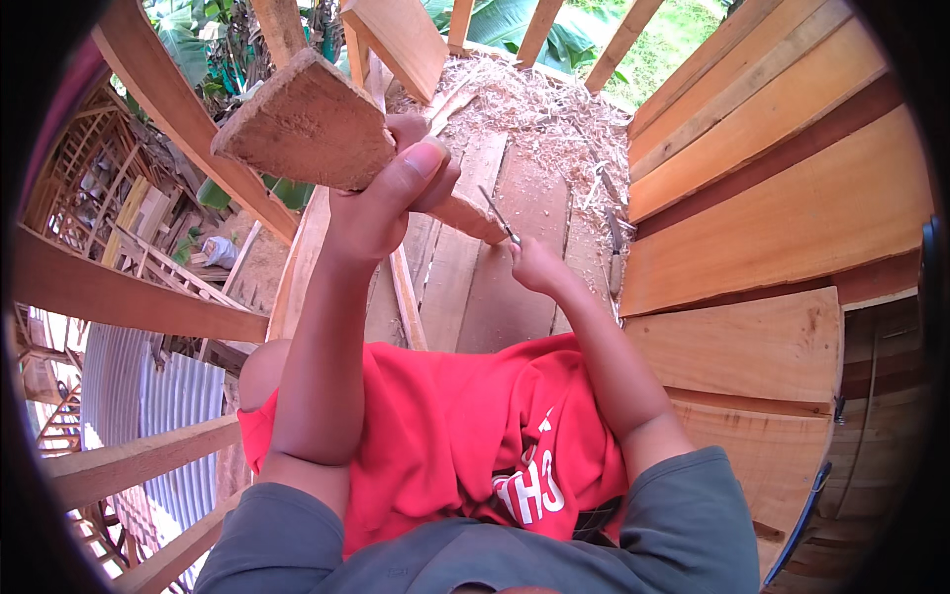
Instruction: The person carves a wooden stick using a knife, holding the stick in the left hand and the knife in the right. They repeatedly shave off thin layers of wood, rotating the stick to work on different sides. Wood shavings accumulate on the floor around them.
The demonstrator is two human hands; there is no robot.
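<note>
1. Left hand (pixel 381 203), fingers wrapped round tapered wooden piece (pixel 317 129), lifts it before the chest, steadying it.
2. Right hand (pixel 534 265) pinches slim metal blade (pixel 498 215), tip touching the wood's narrow end.

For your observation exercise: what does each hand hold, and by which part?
The left hand grips a rough, wedge-shaped brown wooden piece at its narrow lower end. The right hand holds a thin metal blade by its lower end.
</note>
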